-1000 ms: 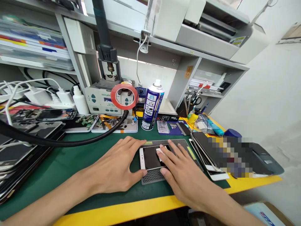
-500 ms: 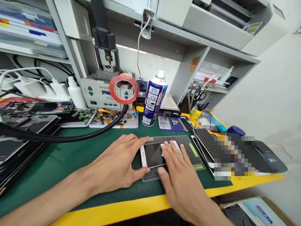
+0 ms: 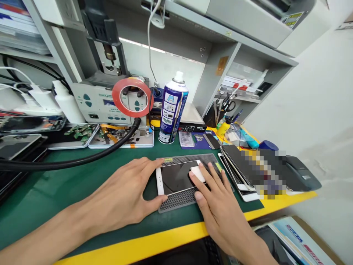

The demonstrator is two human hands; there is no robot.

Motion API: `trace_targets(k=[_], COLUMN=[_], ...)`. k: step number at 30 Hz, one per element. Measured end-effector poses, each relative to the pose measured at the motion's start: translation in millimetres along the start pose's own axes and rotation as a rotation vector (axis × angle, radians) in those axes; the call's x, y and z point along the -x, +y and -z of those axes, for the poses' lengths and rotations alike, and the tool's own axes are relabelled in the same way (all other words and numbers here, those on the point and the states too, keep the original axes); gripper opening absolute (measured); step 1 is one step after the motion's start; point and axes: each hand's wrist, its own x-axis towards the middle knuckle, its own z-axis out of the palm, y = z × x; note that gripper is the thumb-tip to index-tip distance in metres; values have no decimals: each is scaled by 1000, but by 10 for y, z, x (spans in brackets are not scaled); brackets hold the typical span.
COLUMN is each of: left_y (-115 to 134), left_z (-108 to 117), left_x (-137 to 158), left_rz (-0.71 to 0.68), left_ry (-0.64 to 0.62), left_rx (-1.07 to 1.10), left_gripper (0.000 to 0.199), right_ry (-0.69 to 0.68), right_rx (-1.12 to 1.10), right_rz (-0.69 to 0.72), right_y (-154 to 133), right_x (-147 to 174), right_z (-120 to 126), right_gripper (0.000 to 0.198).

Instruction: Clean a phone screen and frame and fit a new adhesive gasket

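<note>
A white-framed smartphone (image 3: 176,178) lies screen up on a grey honeycomb-patterned mat (image 3: 180,200). My left hand (image 3: 129,189) grips the phone's left end, thumb at the near edge and fingers at the far edge. My right hand (image 3: 220,206) lies over the phone's right end with its fingers stretched and spread. Beneath its fingertips a small white wipe (image 3: 198,173) is pressed flat on the dark screen. The right end of the phone is partly hidden by those fingers.
Behind the mat stand a blue spray can (image 3: 173,108), a parts tray (image 3: 124,138) and a soldering-type station with a red tape roll (image 3: 117,97). A black hose (image 3: 110,152) crosses the left side. Stacked phones (image 3: 237,169) lie to the right.
The view has shifted, so everything sits slightly further left. My right fingers have spread apart and slid toward the phone's right end, uncovering more of the wipe and screen. My left grip stays.
</note>
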Motion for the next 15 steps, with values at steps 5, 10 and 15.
trace_targets(k=[5,10,15], left_y=[-11,-25,-39], left_z=[2,-36,-48], left_x=[-16,9,17], left_rz=[19,1,-29], left_ry=[-18,11,15], left_rx=[1,-15,-28], left_gripper=[74,73,68], right_ry=[57,150,100], right_rx=[-10,-7,-87], right_rz=[-38,-2,104], right_y=[-65,-327,-681], right_x=[12,-5,-37], right_z=[-55,-95,-64], right_gripper=[55,54,55])
